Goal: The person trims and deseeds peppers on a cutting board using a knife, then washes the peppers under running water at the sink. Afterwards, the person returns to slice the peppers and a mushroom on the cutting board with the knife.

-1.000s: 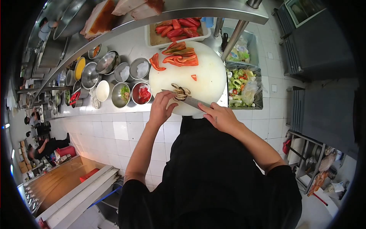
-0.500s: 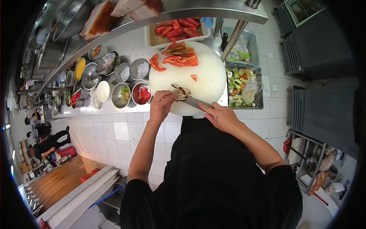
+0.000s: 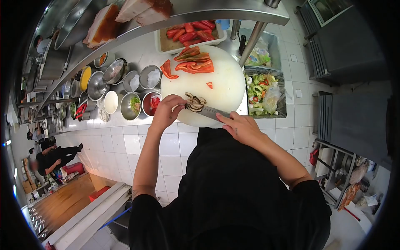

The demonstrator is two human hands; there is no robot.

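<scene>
My right hand [image 3: 241,125] is closed around a kitchen knife [image 3: 214,113], its forefinger stretched along the top of the blade. The blade lies low over the near part of a round white cutting board [image 3: 228,79] and points left. Dark-edged slices, apparently mushroom [image 3: 196,102], lie in a small heap against the blade's far side. My left hand [image 3: 166,110] is at the board's left edge, fingers pinched together by the knife tip; whatever they hold is hidden. Farther back on the board are opened red pepper pieces [image 3: 196,66] and a small red pepper scrap [image 3: 209,85].
A tray of whole red peppers [image 3: 166,48] stands behind the board. Metal bowls [image 3: 128,109] and a white bowl [image 3: 111,100] line the left. Vegetable scraps fill a bin [image 3: 264,93] at right. A steel shelf [image 3: 200,17] overhangs the counter. Another person [image 3: 52,158] is far left.
My left hand has drawn a little left, and more of the slices show beside the blade. The knife has shifted slightly left with my right hand still gripping it.
</scene>
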